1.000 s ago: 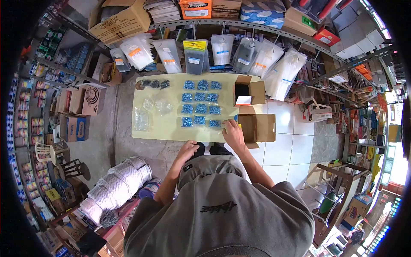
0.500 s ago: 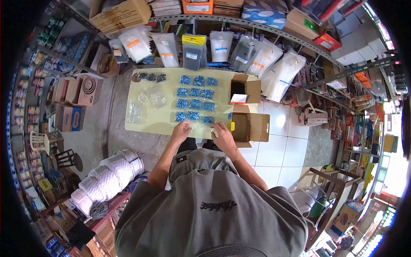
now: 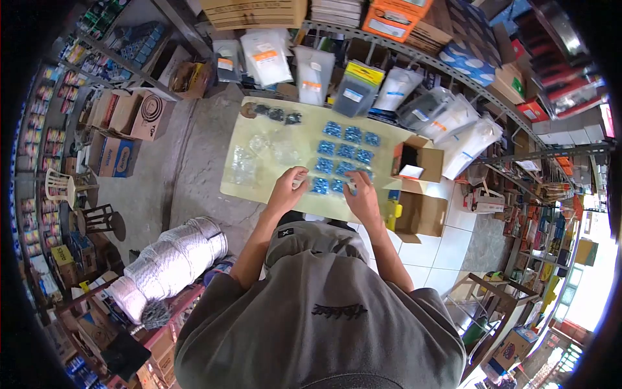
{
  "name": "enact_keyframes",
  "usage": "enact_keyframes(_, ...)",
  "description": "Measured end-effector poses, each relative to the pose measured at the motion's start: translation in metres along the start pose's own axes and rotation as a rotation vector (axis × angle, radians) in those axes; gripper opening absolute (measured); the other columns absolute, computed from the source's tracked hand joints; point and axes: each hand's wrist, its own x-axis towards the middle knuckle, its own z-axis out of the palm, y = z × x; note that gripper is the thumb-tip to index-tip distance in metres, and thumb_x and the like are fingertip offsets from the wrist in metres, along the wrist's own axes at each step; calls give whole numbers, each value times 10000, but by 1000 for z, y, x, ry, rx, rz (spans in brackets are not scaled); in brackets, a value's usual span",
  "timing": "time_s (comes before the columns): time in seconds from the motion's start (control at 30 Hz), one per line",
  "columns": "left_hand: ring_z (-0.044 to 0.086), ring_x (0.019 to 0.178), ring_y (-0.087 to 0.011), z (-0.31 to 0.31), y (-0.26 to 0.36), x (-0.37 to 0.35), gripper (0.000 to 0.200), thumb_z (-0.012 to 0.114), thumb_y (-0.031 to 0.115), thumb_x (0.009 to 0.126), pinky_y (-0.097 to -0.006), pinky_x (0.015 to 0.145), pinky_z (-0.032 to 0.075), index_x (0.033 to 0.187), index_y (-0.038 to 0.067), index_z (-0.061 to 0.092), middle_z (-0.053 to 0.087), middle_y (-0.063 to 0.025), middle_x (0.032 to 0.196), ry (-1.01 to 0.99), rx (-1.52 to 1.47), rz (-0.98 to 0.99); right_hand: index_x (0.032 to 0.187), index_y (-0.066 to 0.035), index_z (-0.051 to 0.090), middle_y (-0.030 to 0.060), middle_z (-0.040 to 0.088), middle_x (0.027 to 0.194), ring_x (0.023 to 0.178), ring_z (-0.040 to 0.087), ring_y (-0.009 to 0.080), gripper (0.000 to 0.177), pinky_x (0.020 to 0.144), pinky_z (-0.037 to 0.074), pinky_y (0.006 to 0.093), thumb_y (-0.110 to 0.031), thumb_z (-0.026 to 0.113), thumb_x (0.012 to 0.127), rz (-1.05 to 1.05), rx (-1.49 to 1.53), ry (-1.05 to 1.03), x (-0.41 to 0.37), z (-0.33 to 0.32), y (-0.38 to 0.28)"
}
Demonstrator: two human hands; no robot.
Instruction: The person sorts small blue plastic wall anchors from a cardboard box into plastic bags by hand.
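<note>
On the pale yellow table (image 3: 259, 193) several small clear bags of blue pieces (image 3: 346, 151) lie in rows. My left hand (image 3: 290, 185) is at the table's near side, left of the bags, with its fingers curved and apart. My right hand (image 3: 360, 194) is over the nearest row, fingers bent downward and hiding part of a bag; whether it grips anything is too small to tell. Empty-looking clear bags (image 3: 243, 165) lie on the left part of the table, and dark bags (image 3: 276, 115) at its far left corner.
Two open cardboard boxes, one (image 3: 427, 161) behind the other (image 3: 421, 217), stand at the right end of the table. Packets (image 3: 356, 89) hang from a shelf beyond it. A large wrapped roll (image 3: 175, 259) lies at the lower left.
The head view has shifted, so the table appears further right. My right hand has moved up over the nearest row of blue bags. My left hand has moved left of the bags.
</note>
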Motion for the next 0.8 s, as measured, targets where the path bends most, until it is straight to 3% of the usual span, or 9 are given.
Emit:
enact_keyframes(0.13, 627, 1015, -205, -66, -31, 15, 334, 676, 125, 878, -340, 816, 516, 1188, 43, 583, 654, -69, 1164, 50, 26, -24, 1103, -63, 607, 163, 620, 1097, 988, 614, 407, 285, 807, 522, 457, -37, 665, 824, -22, -7, 2, 31, 55, -28)
enact_keyframes(0.2, 635, 1005, -291, -94, -63, 21, 366, 695, 81, 830, -393, 869, 518, 1179, 46, 591, 654, -130, 1103, 157, 163, -11, 1112, -72, 603, 164, 617, 1086, 989, 612, 407, 286, 813, 520, 462, -55, 658, 832, -21, -17, -14, 48, 85, -36)
enact_keyframes(0.27, 595, 1078, -343, -117, -111, 27, 429, 721, 110, 808, -428, 922, 498, 1207, 58, 572, 604, -162, 1173, 136, 225, 6, 1145, -89, 591, 147, 599, 1134, 1052, 600, 382, 310, 851, 522, 458, -98, 656, 842, 25, -87, -129, 65, 112, -45)
enact_keyframes(0.33, 541, 1144, -384, -131, -139, 24, 525, 748, 195, 793, -470, 945, 483, 1258, 88, 528, 513, -186, 1272, 205, 508, -121, 1177, -101, 576, 146, 578, 1177, 1086, 587, 377, 354, 877, 518, 459, -134, 669, 837, 15, -120, -159, 80, 143, -45)
enact_keyframes(0.4, 518, 1168, -402, -139, -165, 24, 592, 758, 236, 784, -487, 953, 475, 1295, 103, 490, 475, -197, 1299, 211, 525, -221, 1209, -112, 561, 145, 557, 1220, 1120, 575, 371, 400, 903, 515, 460, -169, 682, 833, 10, -155, -187, 93, 177, -35)
enact_keyframes(0.5, 497, 1194, -422, -142, -201, 27, 701, 771, 297, 774, -513, 960, 465, 1356, 127, 420, 435, -213, 1329, 246, 575, -331, 1335, -137, 472, 197, 459, 1329, 1215, 496, 417, 617, 943, 497, 497, -269, 737, 794, 147, -200, -240, 108, 224, -11)
enact_keyframes(0.57, 499, 1197, -424, -145, -202, 28, 743, 773, 318, 772, -523, 959, 463, 1381, 136, 389, 434, -217, 1333, 274, 606, -342, 1466, -143, 315, 268, 357, 1397, 1257, 428, 471, 886, 969, 469, 531, -364, 785, 748, 280, -401, -231, 116, 241, -6)
enact_keyframes(0.63, 495, 1208, -424, -146, -198, 30, 775, 779, 323, 772, -534, 954, 460, 1397, 139, 360, 439, -228, 1329, 236, 528, -477, 1486, -137, 271, 289, 326, 1409, 1263, 410, 484, 963, 992, 452, 540, -375, 807, 723, 316, -454, -255, 122, 253, -4)
enact_keyframes(0.8, 510, 1204, -414, -148, -203, 37, 801, 797, 316, 756, -545, 946, 459, 1395, 117, 356, 483, -223, 1304, 240, 561, -503, 1514, -141, 190, 289, 325, 1393, 1242, 423, 466, 1091, 989, 453, 534, -380, 844, 675, 359, -650, -254, 124, 270, -5)
